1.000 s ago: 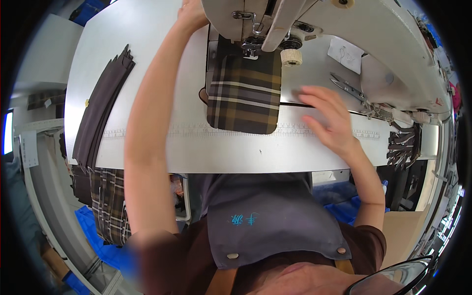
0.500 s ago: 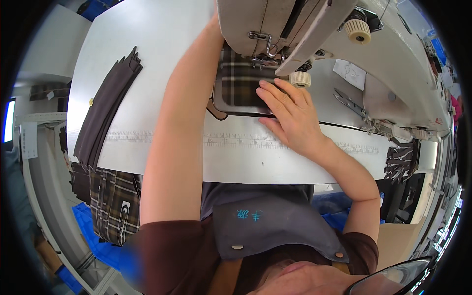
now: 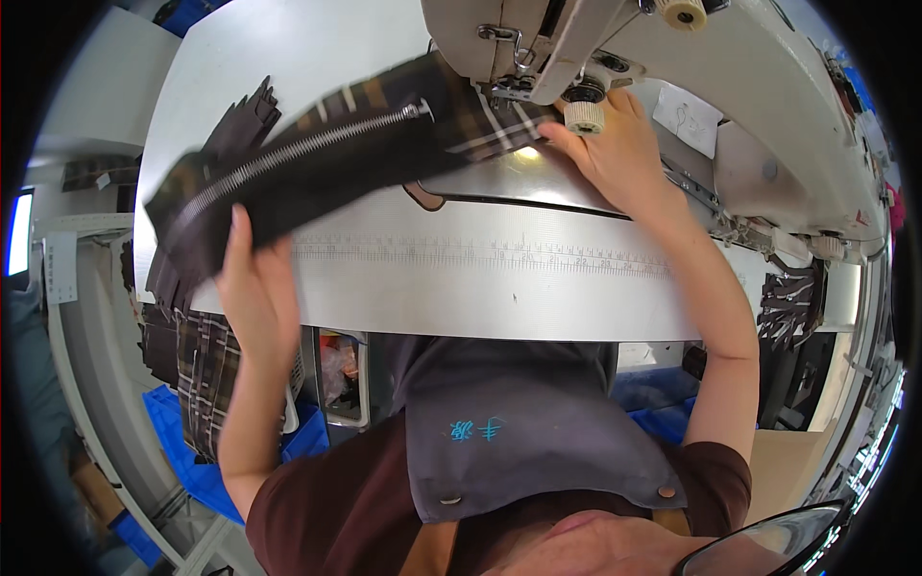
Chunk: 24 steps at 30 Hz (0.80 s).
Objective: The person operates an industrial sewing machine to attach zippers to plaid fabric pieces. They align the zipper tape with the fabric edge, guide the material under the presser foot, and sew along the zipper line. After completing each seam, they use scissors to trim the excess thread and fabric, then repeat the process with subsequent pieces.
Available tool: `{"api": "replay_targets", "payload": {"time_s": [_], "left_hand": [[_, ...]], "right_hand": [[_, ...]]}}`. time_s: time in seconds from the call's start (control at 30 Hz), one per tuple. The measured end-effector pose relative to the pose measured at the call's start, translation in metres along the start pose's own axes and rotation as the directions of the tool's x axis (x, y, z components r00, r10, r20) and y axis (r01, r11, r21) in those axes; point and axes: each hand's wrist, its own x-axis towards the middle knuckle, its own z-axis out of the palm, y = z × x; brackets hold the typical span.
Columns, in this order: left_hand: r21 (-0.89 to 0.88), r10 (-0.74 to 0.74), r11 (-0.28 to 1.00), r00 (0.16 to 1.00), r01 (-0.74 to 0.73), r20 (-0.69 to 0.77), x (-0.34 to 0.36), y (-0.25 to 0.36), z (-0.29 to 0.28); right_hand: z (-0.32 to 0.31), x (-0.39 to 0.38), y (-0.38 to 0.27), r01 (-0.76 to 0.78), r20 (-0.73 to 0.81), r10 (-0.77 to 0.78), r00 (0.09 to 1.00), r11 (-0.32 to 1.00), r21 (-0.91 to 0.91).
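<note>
A long dark piece of plaid fabric with a silver zipper along it stretches from under the sewing machine's presser foot out to the left. My left hand grips its lower left part, thumb over the dark cloth; motion blurs that end. Close to the needle area, my right hand holds the plaid's right end between thumb and fingers. Some of its fingers are hidden behind the machine's white knob.
The sewing machine fills the upper right. A stack of dark strips lies partly under the raised cloth. Scissors rest under the arm, near a white paper. Several zippers hang at the table's right; plaid pieces hang left.
My left hand has come out from behind the machine head to the left, swinging the plaid fabric up and showing its zipper. My right hand has moved up and right, from lying flat to holding the edge.
</note>
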Motion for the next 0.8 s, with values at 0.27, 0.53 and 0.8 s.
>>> {"api": "replay_targets", "payload": {"time_s": [0.27, 0.53, 0.8], "left_hand": [[0.602, -0.631, 0.773, 0.327, 0.198, 0.703, -0.097, 0.012, 0.011], [0.320, -0.567, 0.064, 0.229, -0.945, 0.791, -0.008, -0.021, 0.017], [0.373, -0.443, 0.023, 0.325, -0.927, 0.835, -0.047, -0.065, 0.036]], "right_hand": [[0.030, 0.027, 0.030, -0.110, 0.045, 0.104, 0.994, 0.976, 0.189], [0.017, -0.001, 0.020, -0.082, -0.089, 0.103, 0.991, 0.973, 0.215], [0.002, -0.013, -0.038, 0.304, -0.141, -0.278, 0.950, 0.926, 0.226]]}}
